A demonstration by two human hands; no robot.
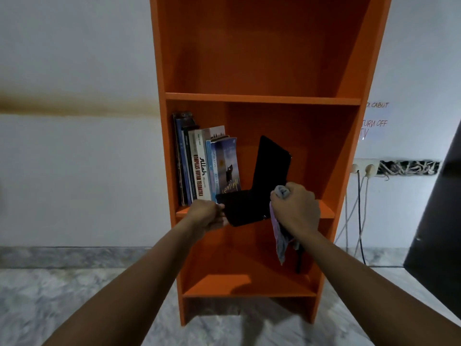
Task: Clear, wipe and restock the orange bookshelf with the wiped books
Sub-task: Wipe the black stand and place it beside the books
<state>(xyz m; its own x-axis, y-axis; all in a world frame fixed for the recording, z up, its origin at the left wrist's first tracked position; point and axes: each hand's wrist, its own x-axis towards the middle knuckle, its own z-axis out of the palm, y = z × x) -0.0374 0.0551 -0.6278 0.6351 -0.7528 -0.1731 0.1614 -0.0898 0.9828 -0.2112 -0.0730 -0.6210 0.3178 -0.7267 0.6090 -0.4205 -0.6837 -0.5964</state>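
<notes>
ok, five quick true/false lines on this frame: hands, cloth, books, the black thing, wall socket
1. The right hand grips a cloth. True.
2. The books stand at the right end of the middle shelf. False: they stand at its left end, by the side wall of the orange bookshelf.
3. The left hand holds the lower flap of the black folded object. True.
4. The cloth lies flat on the floor. False: it hangs down from the right hand.
5. Two plugs sit in the wall socket to the right of the bookshelf. True.
</notes>
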